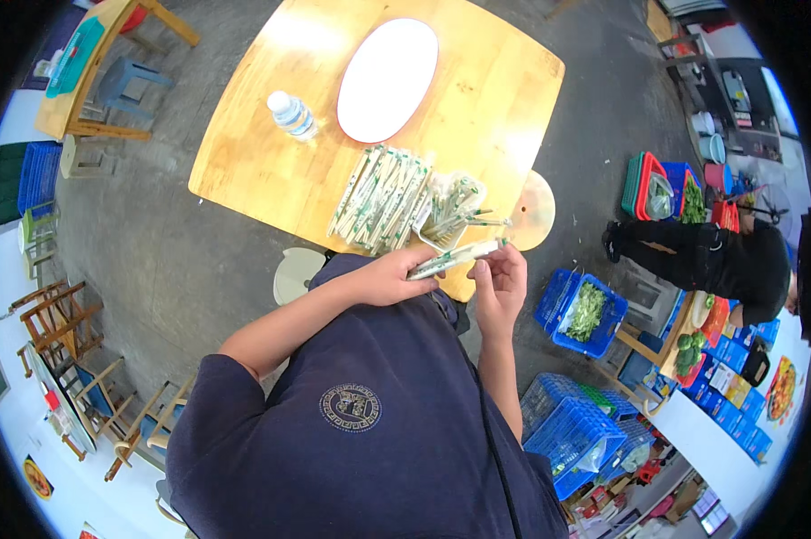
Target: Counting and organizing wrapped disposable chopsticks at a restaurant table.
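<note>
Several paper-wrapped disposable chopsticks, in white and green sleeves, form a bundle (456,259). My left hand (395,277) is closed around the bundle's left end, near the table edge. At its right end, my right hand (500,286) has curled fingers by the tips and the thumb a little apart; whether it grips them is unclear. Just beyond, a large pile of wrapped chopsticks (382,199) lies on the wooden table (493,114). Beside the pile, a white plastic basket (422,224) holds more wrapped chopsticks, a few sticking out over its right side.
A water bottle (293,116) and a white oval board (388,81) are on the table. Stools (532,210) (294,275) stand at its edges. Blue crates (574,431) and a blue basket of cut greens (584,313) are to the right, where a person in black (735,259) stands.
</note>
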Demonstrator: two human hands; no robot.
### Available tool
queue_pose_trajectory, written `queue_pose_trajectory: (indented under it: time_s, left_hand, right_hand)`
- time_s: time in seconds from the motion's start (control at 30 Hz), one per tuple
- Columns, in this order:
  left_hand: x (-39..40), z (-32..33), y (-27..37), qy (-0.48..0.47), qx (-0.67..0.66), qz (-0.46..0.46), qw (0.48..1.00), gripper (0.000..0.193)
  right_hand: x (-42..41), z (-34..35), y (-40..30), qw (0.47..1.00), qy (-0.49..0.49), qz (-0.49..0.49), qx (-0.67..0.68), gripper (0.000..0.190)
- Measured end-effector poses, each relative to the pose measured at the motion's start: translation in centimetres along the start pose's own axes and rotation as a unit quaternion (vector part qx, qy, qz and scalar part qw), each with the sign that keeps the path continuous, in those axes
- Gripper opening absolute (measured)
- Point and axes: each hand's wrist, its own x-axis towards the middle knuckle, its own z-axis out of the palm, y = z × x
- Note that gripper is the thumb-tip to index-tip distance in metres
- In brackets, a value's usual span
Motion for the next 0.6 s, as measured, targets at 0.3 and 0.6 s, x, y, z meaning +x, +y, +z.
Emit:
queue_pose_trajectory:
  time_s: [0.3, 0.6]
  left_hand:
    - [0.8, 0.2, 0.5, -0.056, 0.045, -0.011, 0.997, 0.031]
    - [-0.3, -0.4, -2.4, -0.057, 0.031, -0.048, 0.997, 0.039]
  right_hand:
    - [0.5, -0.1, -0.9, 0.996, 0.031, 0.064, 0.061, 0.037]
    - [0.4, -3.8, -1.1, 0.979, 0.082, -0.033, 0.185, 0.026]
